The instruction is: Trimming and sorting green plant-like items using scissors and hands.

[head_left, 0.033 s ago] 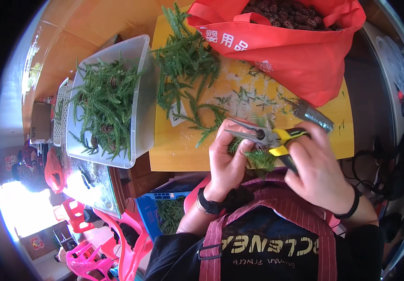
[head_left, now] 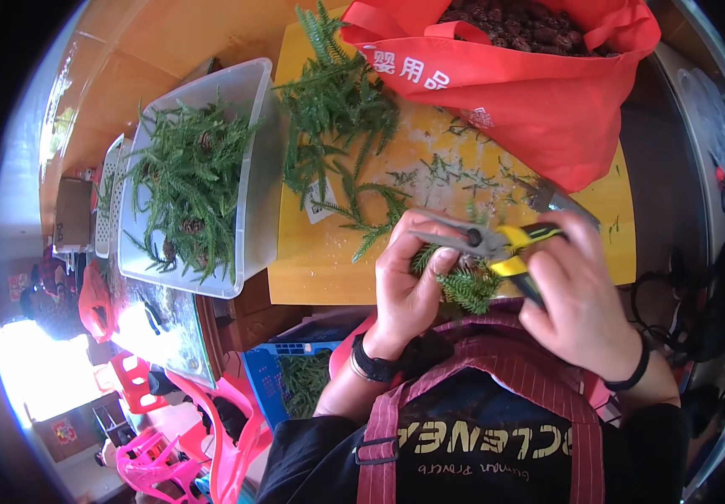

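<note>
Both hands meet at the lower centre of the frame, just above the person's striped apron. The left hand is closed around a small green conifer sprig, with the thumb and fingers pinching its stem. The right hand grips the yellow and black handles of a pair of snips; the grey metal blades point to the left, and they are slightly apart over the sprig, just beside the left fingertips. I cannot tell if the blades touch the stem.

Under the hands lies a yellow counter, which carries small green needles and cuttings in its middle part. A loose pile of green branches lies at the upper centre of the frame. To the left of it stands a clear plastic tub, filled with more green branches and some little brown cones. A red cloth bag sits at the upper right, open at the top and full of dark brown cones. A blue crate with greenery is seen at the lower left, below the counter edge.
</note>
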Tool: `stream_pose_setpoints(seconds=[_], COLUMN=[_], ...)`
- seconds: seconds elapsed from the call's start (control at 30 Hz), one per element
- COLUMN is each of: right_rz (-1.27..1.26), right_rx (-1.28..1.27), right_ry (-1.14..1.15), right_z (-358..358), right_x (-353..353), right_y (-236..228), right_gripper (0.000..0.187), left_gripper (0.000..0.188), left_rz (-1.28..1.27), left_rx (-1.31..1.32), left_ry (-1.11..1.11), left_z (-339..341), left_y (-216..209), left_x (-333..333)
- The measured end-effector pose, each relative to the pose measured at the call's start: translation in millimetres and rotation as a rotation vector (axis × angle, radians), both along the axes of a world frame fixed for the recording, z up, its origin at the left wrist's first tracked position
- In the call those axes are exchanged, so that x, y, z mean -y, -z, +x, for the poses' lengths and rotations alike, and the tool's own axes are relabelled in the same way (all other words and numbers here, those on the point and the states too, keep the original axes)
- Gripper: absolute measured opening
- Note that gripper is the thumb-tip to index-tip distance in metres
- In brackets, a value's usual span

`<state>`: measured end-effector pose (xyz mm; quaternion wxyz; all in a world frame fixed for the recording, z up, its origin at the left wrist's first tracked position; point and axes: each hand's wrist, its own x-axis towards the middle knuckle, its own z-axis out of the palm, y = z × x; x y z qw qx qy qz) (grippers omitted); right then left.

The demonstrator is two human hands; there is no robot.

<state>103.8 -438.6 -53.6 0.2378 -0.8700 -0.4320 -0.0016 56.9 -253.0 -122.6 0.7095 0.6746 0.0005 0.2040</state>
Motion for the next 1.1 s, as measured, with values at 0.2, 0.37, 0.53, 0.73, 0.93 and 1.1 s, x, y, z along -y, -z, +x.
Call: stream_pose_setpoints(seconds=[0.2, 0.37, 0.53, 0.73, 0.93, 1.1], right_rz=[-0.051, -0.179, -0.237, -0.335, -0.367, -0.358], right_rx=[0.206, 0.329, 0.38, 0.432, 0.419, 0.41], right_ry=[-0.058, -0.118, -0.123, -0.157, -0.183, -0.199], right_z=[22, 28, 31, 34, 35, 37], right_x=[24, 33, 36, 33, 34, 37], right_y=[-19, -28, -33, -44, -42, -38], right_gripper=[0.024, 0.024, 0.019, 0.012, 0.01, 0.01], left_gripper=[0.008, 0.01, 0.008, 0.008, 0.009, 0.013], left_rz=[0.154, 0.137, 0.241, 0.223, 0.113, 0.007], left_rx=[-0.015, -0.036, -0.035, -0.075, -0.114, -0.166], left_ry=[0.114, 0.11, 0.137, 0.17, 0.246, 0.36], left_z=[-1, -1, -2, -2, -2, 0], left_y=[-12, -14, -15, -14, -14, -16], left_x=[-13, -13, -15, -16, -16, -19])
